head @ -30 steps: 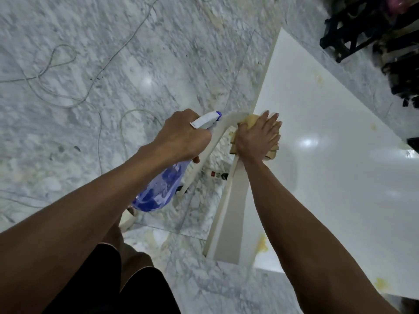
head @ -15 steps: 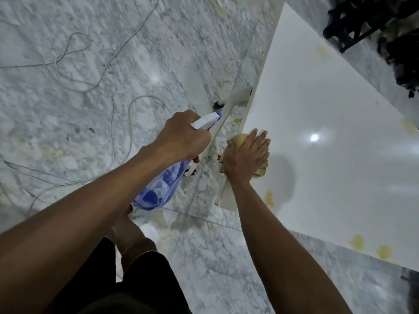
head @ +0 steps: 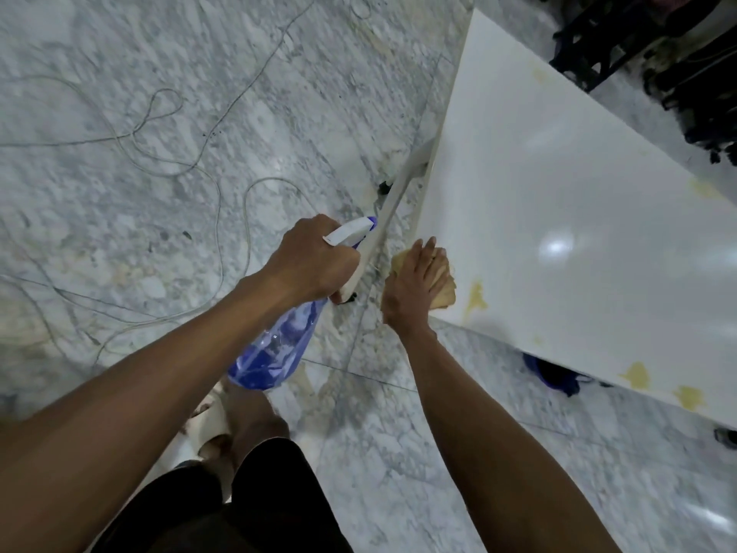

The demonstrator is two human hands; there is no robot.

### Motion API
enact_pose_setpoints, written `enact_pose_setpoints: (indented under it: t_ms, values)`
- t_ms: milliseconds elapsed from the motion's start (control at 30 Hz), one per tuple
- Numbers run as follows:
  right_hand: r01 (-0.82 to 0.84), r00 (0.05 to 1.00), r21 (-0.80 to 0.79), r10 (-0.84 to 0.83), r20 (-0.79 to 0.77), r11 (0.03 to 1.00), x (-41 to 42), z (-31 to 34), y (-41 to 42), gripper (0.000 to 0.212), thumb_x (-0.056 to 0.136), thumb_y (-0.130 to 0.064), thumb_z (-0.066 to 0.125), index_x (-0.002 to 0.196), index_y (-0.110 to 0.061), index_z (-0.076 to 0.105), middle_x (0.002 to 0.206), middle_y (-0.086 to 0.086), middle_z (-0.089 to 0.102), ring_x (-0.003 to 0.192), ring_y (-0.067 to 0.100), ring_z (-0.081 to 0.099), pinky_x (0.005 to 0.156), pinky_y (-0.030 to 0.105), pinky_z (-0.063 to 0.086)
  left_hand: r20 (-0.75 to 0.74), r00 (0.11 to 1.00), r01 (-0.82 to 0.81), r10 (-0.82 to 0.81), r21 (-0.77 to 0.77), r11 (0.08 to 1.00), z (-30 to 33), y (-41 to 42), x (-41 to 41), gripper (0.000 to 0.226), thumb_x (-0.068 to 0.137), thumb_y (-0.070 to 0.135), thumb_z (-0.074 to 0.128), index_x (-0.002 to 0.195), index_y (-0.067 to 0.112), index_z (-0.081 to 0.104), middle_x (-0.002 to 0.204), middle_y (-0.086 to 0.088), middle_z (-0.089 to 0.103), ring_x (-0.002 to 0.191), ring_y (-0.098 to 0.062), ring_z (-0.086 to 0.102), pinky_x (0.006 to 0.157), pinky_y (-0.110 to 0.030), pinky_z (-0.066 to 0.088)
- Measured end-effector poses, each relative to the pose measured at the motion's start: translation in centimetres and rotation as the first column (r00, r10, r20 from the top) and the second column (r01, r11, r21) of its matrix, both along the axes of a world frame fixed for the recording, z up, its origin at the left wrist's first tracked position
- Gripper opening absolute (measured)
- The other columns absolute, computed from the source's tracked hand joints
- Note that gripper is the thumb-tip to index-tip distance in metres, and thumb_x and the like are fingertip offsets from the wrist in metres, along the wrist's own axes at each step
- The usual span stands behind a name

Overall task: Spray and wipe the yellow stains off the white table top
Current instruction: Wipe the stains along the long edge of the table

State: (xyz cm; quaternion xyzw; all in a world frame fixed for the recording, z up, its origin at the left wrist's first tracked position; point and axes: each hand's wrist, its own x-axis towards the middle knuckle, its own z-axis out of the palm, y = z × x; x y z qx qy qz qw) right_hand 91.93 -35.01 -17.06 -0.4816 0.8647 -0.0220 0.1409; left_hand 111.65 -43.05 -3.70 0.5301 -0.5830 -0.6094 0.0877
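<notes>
The yellow cloth (head: pixel 438 283) lies at the near corner of the white table top (head: pixel 558 201), soft and light, best pressed flat; the right hand (head: pixel 414 285) does so with straight fingers. Just beside it sits a yellow stain (head: pixel 474 299) (more along the near edge). The left hand (head: pixel 315 263) grips the spray bottle (head: pixel 275 349), probably slippery. Cables (head: pixel 159 161) trail across the marble floor (head: pixel 119 53).

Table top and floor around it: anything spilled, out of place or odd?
Yes. Yellow stains mark the white table top: one beside the cloth under the right hand, two more along the near edge. Loose cables sprawl across the marble floor.
</notes>
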Motion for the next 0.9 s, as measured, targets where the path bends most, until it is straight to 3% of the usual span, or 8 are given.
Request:
enact_pose_setpoints:
  t_ms: [133, 333, 400, 433, 500, 633, 767, 900]
  values:
    - [-0.067, 0.998, 0.033, 0.067, -0.001, 0.997, 0.5, 0.2, 1.3, 0.083, 0.091, -0.006, 0.046, 0.158, -0.005, -0.004, 0.165, 0.012, -0.018, 0.151, 0.036, -0.021, 0.118, 0.059, -0.012, -0.015, 0.999, -0.041, 0.041, -0.034, 0.999, 0.9, 0.6, 1.4, 0.045, 0.067, 0.019, 0.050, 0.091, -0.016, 0.063, 0.096, -0.039, 0.069, 0.069, -0.052, 0.070, 0.060, -0.039, 0.046]
    - [0.006, 0.972, 0.039, -0.015, 0.236, 0.999, 1.0, 1.2, 2.6, 0.078, 0.096, 0.003, 0.039, 0.157, -0.005, -0.009, 0.164, 0.012, -0.021, 0.151, 0.033, -0.021, 0.119, 0.052, -0.008, -0.016, 0.997, -0.079, 0.079, -0.038, 0.996, 2.3, 1.6, 3.0, 0.025, 0.083, 0.007, 0.056, 0.095, -0.014, 0.064, 0.097, -0.036, 0.070, 0.048, -0.027, 0.073, 0.060, -0.037, 0.050]
    - [0.141, 0.858, 0.144, -0.194, 0.475, 0.979, 0.3, 3.1, 2.5, 0.051, 0.103, -0.019, 0.047, 0.151, -0.015, 0.031, 0.161, 0.011, 0.025, 0.145, 0.027, 0.030, 0.116, 0.042, 0.027, -0.044, 0.995, -0.094, 0.093, -0.035, 0.995, 3.4, 1.5, 3.5, 0.031, 0.079, 0.012, 0.055, 0.096, -0.012, 0.064, 0.099, -0.034, 0.071, 0.048, -0.025, 0.073, 0.061, -0.037, 0.050]
    - [0.268, 0.769, 0.108, -0.280, 0.575, 0.957, 0.0, 4.7, 2.2, 0.029, 0.102, -0.039, 0.052, 0.124, -0.021, 0.054, 0.133, 0.005, 0.055, 0.114, 0.016, 0.057, 0.095, 0.030, 0.046, -0.064, 0.993, -0.097, 0.094, -0.038, 0.995, 4.0, 1.6, 3.8, 0.036, 0.076, 0.015, 0.053, 0.095, -0.013, 0.063, 0.100, -0.036, 0.070, 0.049, -0.026, 0.073, 0.062, -0.038, 0.051]
    - [0.495, 0.586, 0.070, -0.392, 0.709, 0.866, -1.7, 6.3, 2.5, 0.020, 0.103, -0.039, 0.051, 0.094, -0.020, 0.052, 0.088, 0.000, 0.060, 0.075, 0.011, 0.056, 0.064, 0.020, 0.048, -0.083, 0.994, -0.078, 0.073, -0.063, 0.995, 5.4, 1.7, 4.2, 0.039, 0.073, 0.017, 0.052, 0.094, -0.015, 0.061, 0.099, -0.039, 0.067, 0.051, -0.032, 0.073, 0.062, -0.040, 0.050]
    - [0.657, 0.232, 0.003, -0.206, 0.951, 0.754, -4.5, 11.4, 3.5, 0.012, 0.102, -0.027, 0.048, 0.109, -0.018, 0.053, 0.099, 0.007, 0.060, 0.089, 0.028, 0.060, 0.073, 0.039, 0.051, -0.054, 0.998, -0.052, 0.046, -0.123, 0.991, 9.0, 2.3, 4.6, 0.038, 0.076, 0.016, 0.054, 0.093, -0.016, 0.063, 0.098, -0.039, 0.069, 0.055, -0.038, 0.073, 0.059, -0.045, 0.055]
    - [0.744, -0.091, 0.013, 0.082, 0.992, 0.668, -4.3, 16.0, 4.1, 0.049, 0.102, -0.041, 0.051, 0.129, -0.001, 0.060, 0.129, 0.021, 0.063, 0.120, 0.039, 0.061, 0.098, 0.052, 0.052, -0.053, 0.997, -0.067, 0.060, -0.127, 0.990, 13.3, 2.2, 4.9, 0.037, 0.076, 0.013, 0.054, 0.102, -0.012, 0.065, 0.105, -0.032, 0.072, 0.047, -0.028, 0.071, 0.060, -0.039, 0.054]
    - [0.831, -0.317, 0.125, 0.276, 0.907, 0.543, -3.3, 19.0, 3.3, 0.036, 0.099, -0.036, 0.056, 0.104, -0.003, 0.070, 0.116, 0.016, 0.066, 0.098, 0.030, 0.071, 0.077, 0.039, 0.060, -0.098, 0.989, -0.121, 0.108, -0.147, 0.982, 16.5, 2.9, 5.1, 0.048, 0.065, 0.018, 0.055, 0.097, -0.017, 0.064, 0.103, -0.032, 0.072, 0.044, -0.025, 0.068, 0.062, -0.039, 0.048]
